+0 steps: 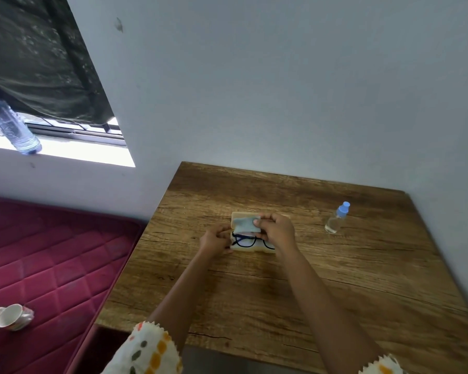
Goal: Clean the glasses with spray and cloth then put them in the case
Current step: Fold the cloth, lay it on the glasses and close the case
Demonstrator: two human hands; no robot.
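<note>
Head view: glasses [250,242] lie in open case [254,248] mid desk [335,292]. My right hand [277,230] pinches cloth [246,224] above them; left hand [215,240] grips case end. Spray bottle [337,217] stands apart, right. Cleaning seemingly done; cloth stowing, lid closing left.

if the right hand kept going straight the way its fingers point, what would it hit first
The right hand points left, pinching the cloth over the open case. Going straight on, it would probably meet the left hand first; depth is unclear.

Water bottle [12,128] on windowsill [65,151]; cups [11,317] on mattress [60,265].
</note>
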